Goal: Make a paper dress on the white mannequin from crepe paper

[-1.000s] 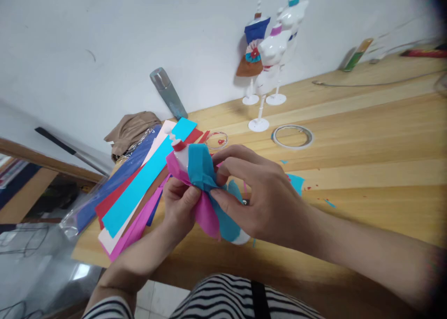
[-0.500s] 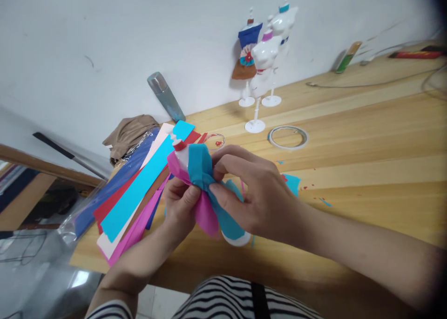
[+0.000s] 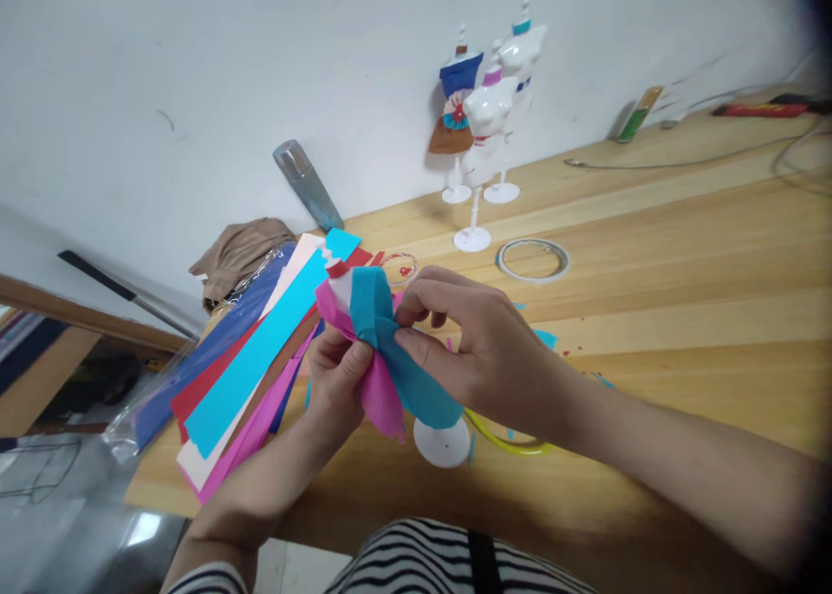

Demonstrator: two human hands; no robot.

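Because the blue strip (image 3: 425, 381) looks thin and limp, expect it to be light and soft, apt to crease or perhaps tear under a hard pull; whether it is paper or cloth, you cannot tell from here. It loops over one shoulder of the tilted white dress form (image 3: 342, 292), and its loose end spreads down towards the round base (image 3: 442, 444), over the worktop (image 3: 656, 256). Your right hand (image 3: 487, 329) pinches the strip's edge between thumb and fingers, just below the loop, a sensible place to hold it. Your left hand (image 3: 336, 384) grasps the dress form's waist, thumb pressing where the blue strip gathers against the pink strip (image 3: 382, 407). The form looks hard, smooth and probably slippery, so the narrow waist seems the steadiest hold.
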